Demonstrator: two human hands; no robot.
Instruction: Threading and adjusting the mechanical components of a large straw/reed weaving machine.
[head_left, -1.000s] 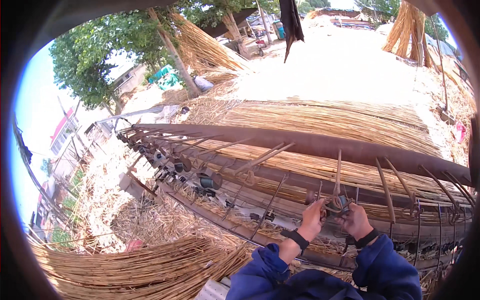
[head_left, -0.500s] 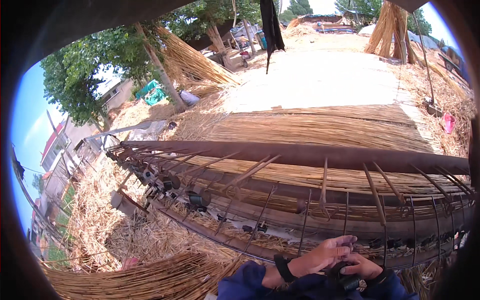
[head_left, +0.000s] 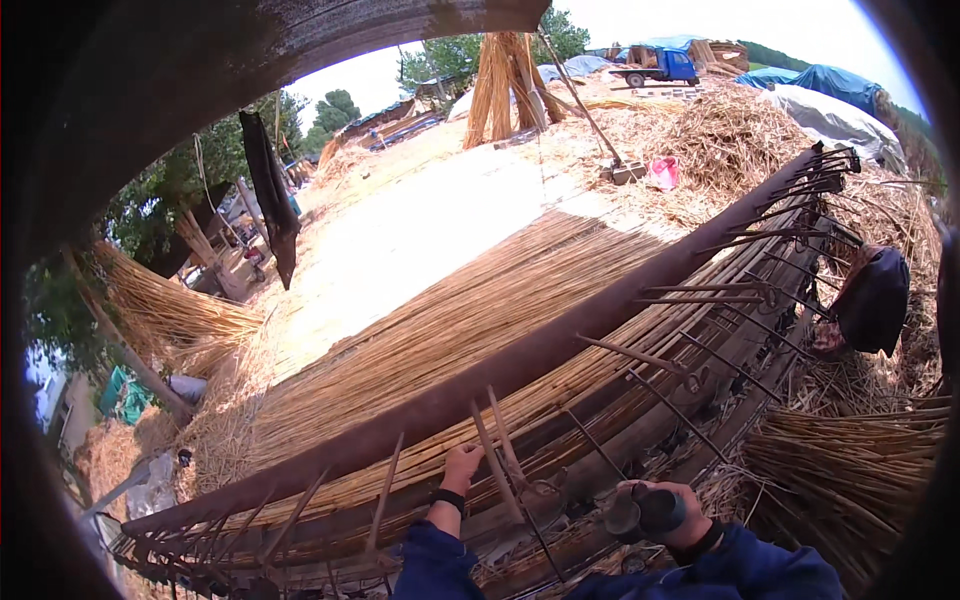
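Observation:
My left hand [head_left: 462, 467] reaches over the reed-mat frame with its fingers bent and drawn together beside a rusty rod [head_left: 493, 462]; what they hold, if anything, is too small to make out. Closer to my body on the right, my right hand [head_left: 690, 515] is closed around dark, rounded cylinders that look like spools [head_left: 660, 510]. Under the long brown beam [head_left: 590, 335] lie the reeds [head_left: 470, 290], side by side in a mat that stretches away from me. Thin dark rods [head_left: 700, 440] slant across the near side of the frame.
A dark bag or cloth [head_left: 873, 300] hangs at the frame's right end. Loose reeds [head_left: 860, 450] are heaped at the lower right. Farther off stand an upright reed bundle [head_left: 505, 90], a pink item [head_left: 663, 172] and a blue truck [head_left: 660, 66]. A black strip [head_left: 270, 200] hangs at left.
The view has swung right. My hands, together before, are now apart: the left has reached forward toward the beam, while the right stays nearer me with the dark cylinders.

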